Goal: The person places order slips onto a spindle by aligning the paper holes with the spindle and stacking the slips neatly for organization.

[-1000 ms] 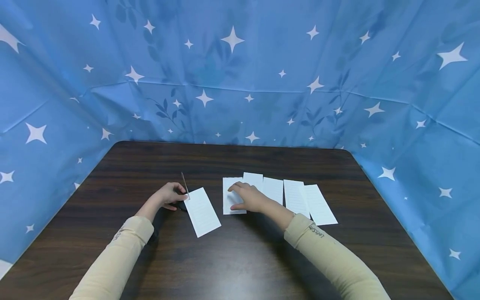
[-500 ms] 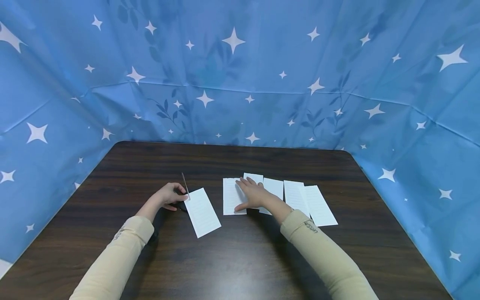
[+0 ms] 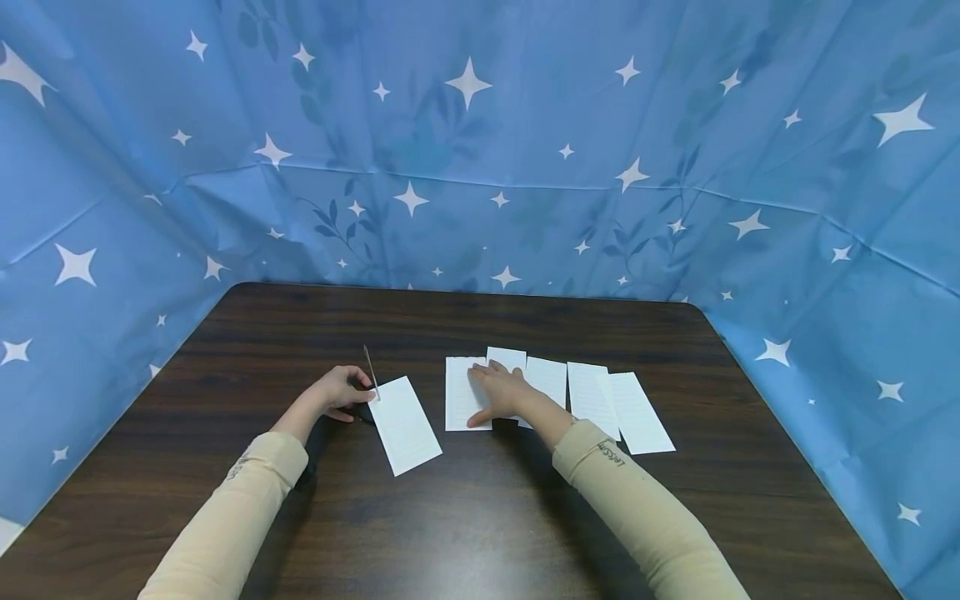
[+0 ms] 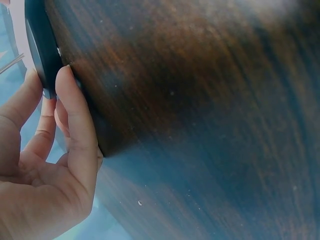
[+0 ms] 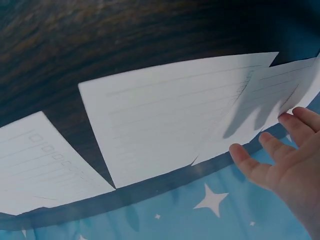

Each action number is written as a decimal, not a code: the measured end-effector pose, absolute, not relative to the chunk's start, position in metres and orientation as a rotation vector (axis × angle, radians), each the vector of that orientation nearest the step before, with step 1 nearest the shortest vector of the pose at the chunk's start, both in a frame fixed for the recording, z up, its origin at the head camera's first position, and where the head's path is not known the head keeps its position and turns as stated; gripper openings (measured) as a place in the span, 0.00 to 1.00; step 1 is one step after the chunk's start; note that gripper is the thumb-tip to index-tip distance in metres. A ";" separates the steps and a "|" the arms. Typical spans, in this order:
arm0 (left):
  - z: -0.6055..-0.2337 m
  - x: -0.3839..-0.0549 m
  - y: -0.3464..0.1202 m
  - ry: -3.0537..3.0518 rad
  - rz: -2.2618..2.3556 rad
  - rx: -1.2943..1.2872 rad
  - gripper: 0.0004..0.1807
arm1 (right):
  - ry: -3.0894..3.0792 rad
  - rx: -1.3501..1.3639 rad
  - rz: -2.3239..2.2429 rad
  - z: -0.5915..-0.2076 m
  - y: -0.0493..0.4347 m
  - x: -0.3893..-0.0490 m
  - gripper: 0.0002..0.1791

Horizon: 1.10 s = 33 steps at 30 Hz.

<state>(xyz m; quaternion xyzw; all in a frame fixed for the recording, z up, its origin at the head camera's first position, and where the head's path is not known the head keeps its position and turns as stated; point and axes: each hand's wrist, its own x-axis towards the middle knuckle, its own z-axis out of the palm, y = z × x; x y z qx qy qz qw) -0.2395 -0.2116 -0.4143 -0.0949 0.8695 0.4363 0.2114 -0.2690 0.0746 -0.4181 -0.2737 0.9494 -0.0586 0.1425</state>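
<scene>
At the left of the head view, my left hand [image 3: 339, 392] is at the upper left corner of a white lined sheet [image 3: 407, 427]. In the left wrist view, its thumb and fingers pinch a flat black object [image 4: 42, 47] with a rounded edge, white paper against it. A thin metal rod [image 3: 371, 367] sticks up from that corner. My right hand [image 3: 501, 393], fingers spread, is over the leftmost lined sheet [image 3: 461, 397] and its overlapping neighbour [image 3: 507, 357]. The right wrist view shows its fingertips along the sheets' far edge.
Further lined sheets [image 3: 546, 375] overlap in a fan to the right, ending with a slanted rightmost sheet [image 3: 640, 413]. One carries a column of small squares. The dark wooden table [image 3: 442, 525] has a blue curtain [image 3: 480, 217] with white stars behind it.
My right hand has come down from over the leftmost sheet toward the overlap with its neighbour, fingers spreading, its forearm shifting slightly left. The left hand and its sheet have stayed in place.
</scene>
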 end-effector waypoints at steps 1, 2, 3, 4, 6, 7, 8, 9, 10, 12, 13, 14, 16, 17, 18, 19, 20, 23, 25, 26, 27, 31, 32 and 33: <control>-0.414 -0.240 -0.211 2.418 1.207 -0.259 0.12 | 2.736 -0.784 -0.170 -0.417 0.075 -0.268 0.52; -0.414 -0.240 -0.211 2.419 1.205 -0.260 0.12 | 2.733 -0.781 -0.172 -0.417 0.074 -0.268 0.51; -0.414 -0.240 -0.210 2.418 1.203 -0.260 0.12 | 2.734 -0.783 -0.176 -0.416 0.074 -0.268 0.51; -0.414 -0.240 -0.210 2.417 1.203 -0.263 0.12 | 2.733 -0.784 -0.178 -0.416 0.074 -0.267 0.51; -0.413 -0.240 -0.211 2.412 1.205 -0.257 0.12 | 2.740 -0.785 -0.176 -0.416 0.073 -0.266 0.51; -0.413 -0.240 -0.211 2.411 1.205 -0.255 0.12 | 2.747 -0.782 -0.181 -0.416 0.073 -0.266 0.51; -0.413 -0.240 -0.211 2.410 1.208 -0.254 0.12 | 2.755 -0.783 -0.181 -0.416 0.072 -0.265 0.51; -0.413 -0.240 -0.210 2.408 1.209 -0.253 0.12 | 2.764 -0.785 -0.186 -0.416 0.072 -0.265 0.51; -0.414 -0.240 -0.211 2.408 1.211 -0.252 0.12 | 2.771 -0.789 -0.193 -0.416 0.072 -0.264 0.52; -0.414 -0.240 -0.211 2.408 1.213 -0.248 0.12 | 2.786 -0.806 -0.220 -0.417 0.071 -0.263 0.53; -0.414 -0.239 -0.211 2.408 1.213 -0.248 0.12 | 2.793 -0.817 -0.237 -0.418 0.070 -0.262 0.53; -0.413 -0.239 -0.211 2.406 1.215 -0.247 0.12 | 2.801 -0.829 -0.248 -0.418 0.070 -0.262 0.53; -0.412 -0.238 -0.211 2.402 1.219 -0.242 0.12 | 2.817 -0.846 -0.272 -0.419 0.070 -0.260 0.53; -0.411 -0.238 -0.211 2.400 1.219 -0.241 0.13 | 2.824 -0.850 -0.276 -0.419 0.069 -0.259 0.52; -0.410 -0.238 -0.211 2.398 1.219 -0.239 0.13 | 2.831 -0.853 -0.288 -0.418 0.069 -0.258 0.52; -0.410 -0.238 -0.211 2.396 1.220 -0.244 0.13 | 2.837 -0.857 -0.303 -0.418 0.069 -0.257 0.51; -0.410 -0.238 -0.212 2.396 1.221 -0.245 0.13 | 2.842 -0.858 -0.318 -0.419 0.069 -0.256 0.51; -0.410 -0.239 -0.213 2.398 1.220 -0.240 0.13 | 2.845 -0.855 -0.410 -0.420 0.068 -0.254 0.49; -0.411 -0.240 -0.213 2.396 1.228 -0.242 0.13 | 2.833 -0.821 -0.534 -0.422 0.067 -0.253 0.48; -0.411 -0.240 -0.213 2.396 1.227 -0.238 0.13 | 2.822 -0.796 -0.607 -0.423 0.067 -0.252 0.47; -0.412 -0.240 -0.213 2.394 1.228 -0.240 0.13 | 2.807 -0.769 -0.694 -0.424 0.067 -0.251 0.45; -0.413 -0.241 -0.212 2.391 1.228 -0.254 0.13 | 2.759 -0.704 -0.981 -0.426 0.068 -0.250 0.41; -0.413 -0.241 -0.212 2.391 1.228 -0.254 0.13 | 2.753 -0.700 -1.021 -0.425 0.068 -0.251 0.41; -0.413 -0.241 -0.211 2.389 1.230 -0.255 0.13 | 2.748 -0.702 -1.056 -0.424 0.068 -0.251 0.42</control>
